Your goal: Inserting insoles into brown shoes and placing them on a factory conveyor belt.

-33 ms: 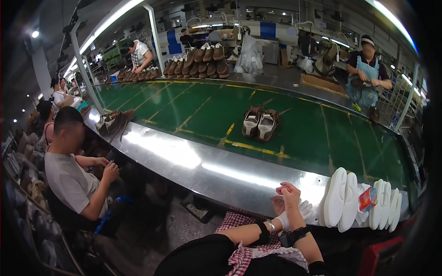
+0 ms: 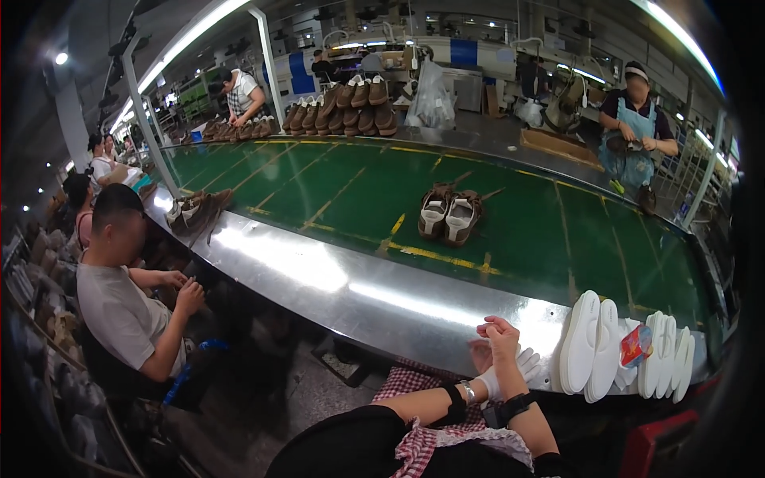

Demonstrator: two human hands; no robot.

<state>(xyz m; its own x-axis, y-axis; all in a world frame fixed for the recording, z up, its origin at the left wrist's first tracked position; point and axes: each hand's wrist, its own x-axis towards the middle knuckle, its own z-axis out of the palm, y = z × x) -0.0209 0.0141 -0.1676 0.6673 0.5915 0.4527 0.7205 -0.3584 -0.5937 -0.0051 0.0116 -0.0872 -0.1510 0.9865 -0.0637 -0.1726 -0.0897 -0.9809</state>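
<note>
My forearms cross at the metal ledge (image 2: 430,319) along the near side of a green conveyor belt (image 2: 351,199). My left hand (image 2: 516,373), in a white glove, rests by the ledge behind my right wrist, its visible fingers stretched out. Above it is my bare right hand (image 2: 500,334), bent at the wrist with its fingers curled in and nothing seen in them. Just right of both hands, white shoe soles (image 2: 580,342) stand on edge. A pair of brown shoes (image 2: 449,213) with pale linings and loose laces sits on the belt ahead.
A red and blue packet (image 2: 635,346) lies among the soles. Stacked brown shoes (image 2: 351,107) line the far side, and more shoes (image 2: 199,211) rest on the ledge at left. A seated co-worker (image 2: 127,295) is at left; another person (image 2: 637,127) handles a shoe across the belt.
</note>
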